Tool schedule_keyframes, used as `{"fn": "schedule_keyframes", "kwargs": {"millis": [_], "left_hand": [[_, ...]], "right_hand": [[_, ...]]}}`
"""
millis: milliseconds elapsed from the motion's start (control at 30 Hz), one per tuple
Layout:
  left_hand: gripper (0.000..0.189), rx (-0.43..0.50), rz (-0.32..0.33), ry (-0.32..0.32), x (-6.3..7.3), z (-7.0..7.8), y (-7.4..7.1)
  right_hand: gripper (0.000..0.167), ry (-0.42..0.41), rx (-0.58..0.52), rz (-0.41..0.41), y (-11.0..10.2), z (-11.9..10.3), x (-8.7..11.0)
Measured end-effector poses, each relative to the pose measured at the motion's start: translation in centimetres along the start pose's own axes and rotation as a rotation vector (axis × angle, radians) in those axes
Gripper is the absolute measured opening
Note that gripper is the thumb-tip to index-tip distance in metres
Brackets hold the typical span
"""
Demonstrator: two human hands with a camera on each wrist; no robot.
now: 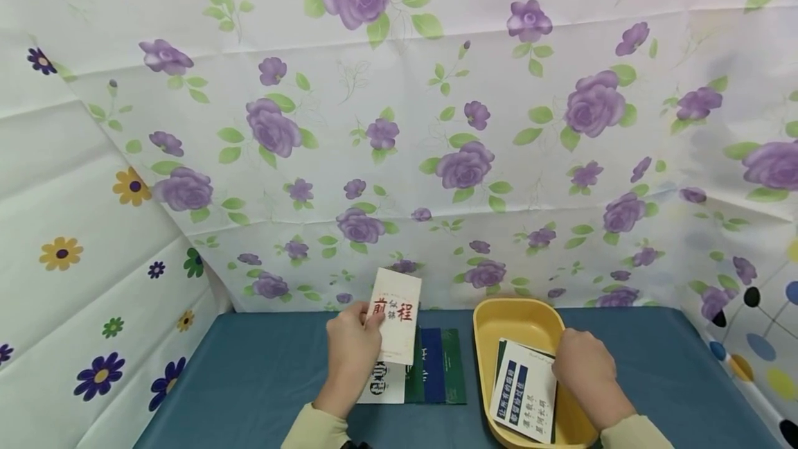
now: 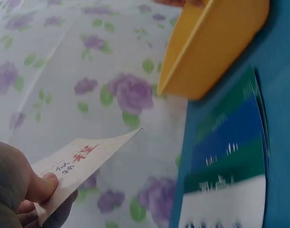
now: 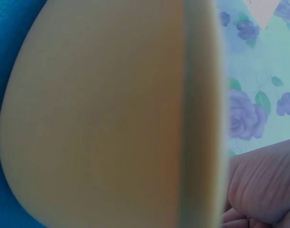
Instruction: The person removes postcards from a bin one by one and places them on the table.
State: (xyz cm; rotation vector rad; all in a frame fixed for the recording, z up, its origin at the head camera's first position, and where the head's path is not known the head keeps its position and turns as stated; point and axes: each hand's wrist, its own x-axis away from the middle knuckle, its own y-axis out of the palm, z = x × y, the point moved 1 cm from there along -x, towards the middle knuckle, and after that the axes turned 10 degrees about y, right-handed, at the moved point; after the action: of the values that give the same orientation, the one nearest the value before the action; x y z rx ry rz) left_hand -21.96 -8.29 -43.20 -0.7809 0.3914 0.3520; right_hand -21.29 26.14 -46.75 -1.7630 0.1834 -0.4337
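Observation:
My left hand (image 1: 354, 355) pinches a cream card (image 1: 399, 331) with red and dark lettering, thumb on its printed face. The card is raised and tilted above a row of overlapping green, blue and white cards (image 1: 434, 369) on the table. In the left wrist view the thumb presses the card (image 2: 83, 159) near its lower end. To the right, my right hand (image 1: 584, 374) grips the right rim of a yellow plastic basin (image 1: 481, 352); its fingertips are mostly hidden. White cards (image 1: 522, 393) with blue bands lie inside the basin, a dark green edge showing beneath them.
A blue-green tabletop (image 1: 262, 373) extends to both sides of the cards and basin. Behind it hangs a white sheet (image 1: 399, 179) with purple flowers. More patterned sheets close off the left and right sides.

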Motion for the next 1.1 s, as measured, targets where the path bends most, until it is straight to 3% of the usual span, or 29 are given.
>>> {"fn": "schedule_keyframes", "kwargs": {"millis": [200,500,800,1100], "left_hand": [[0.018,-0.032,-0.001,-0.082,0.3,-3.2,-1.2],[0.018,-0.062,-0.041,-0.144,1.2,-7.0,-1.0],[0.019,-0.085,-0.110,-0.195,1.9,-8.6,-0.4],[0.019,-0.087,-0.137,-0.231,2.5,-9.4,0.5]], "right_hand": [[0.020,-0.001,0.011,-0.006,-0.1,-0.1,0.0],[0.018,0.004,0.013,-0.001,-0.2,0.0,-0.1],[0.016,0.007,0.003,0.002,-0.4,0.0,0.1],[0.018,-0.001,0.011,0.000,-0.1,0.0,0.0]]}}
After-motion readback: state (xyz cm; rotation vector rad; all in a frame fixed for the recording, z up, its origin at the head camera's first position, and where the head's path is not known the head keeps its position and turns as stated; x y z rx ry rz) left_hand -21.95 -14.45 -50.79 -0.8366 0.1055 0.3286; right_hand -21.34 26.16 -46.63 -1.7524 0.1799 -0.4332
